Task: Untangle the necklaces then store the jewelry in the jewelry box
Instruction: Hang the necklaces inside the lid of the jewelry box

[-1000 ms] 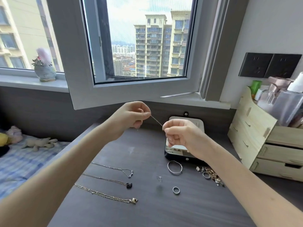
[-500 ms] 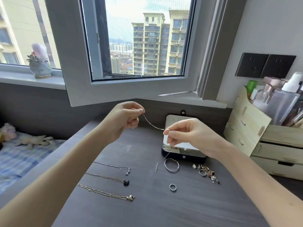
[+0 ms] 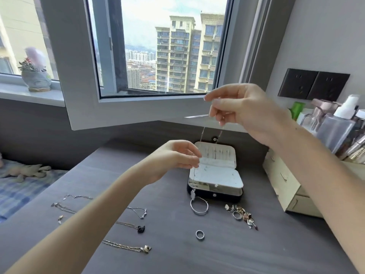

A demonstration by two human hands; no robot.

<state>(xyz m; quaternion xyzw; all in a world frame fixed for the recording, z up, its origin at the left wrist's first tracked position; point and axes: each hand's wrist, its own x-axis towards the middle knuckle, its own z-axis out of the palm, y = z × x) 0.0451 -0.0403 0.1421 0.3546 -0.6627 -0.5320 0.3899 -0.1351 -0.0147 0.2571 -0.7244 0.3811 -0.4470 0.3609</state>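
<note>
Change: the right hand has risen above the left hand; the silver necklace, just now stretched level between them, hangs almost straight down.
Fingers: right thumb and forefinger pinch its top; left fingertips pinch it lower.
Pendant: dangles before the open jewelry box.
Meaning: probably untangled, ready to join the three necklaces on the surface.
Unclear: the chain fades against the window frame; the left forearm covers parts of those necklaces.

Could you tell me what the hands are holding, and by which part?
A thin silver necklace: the right hand pinches its chain up high, the left hand pinches the chain lower down.
</note>
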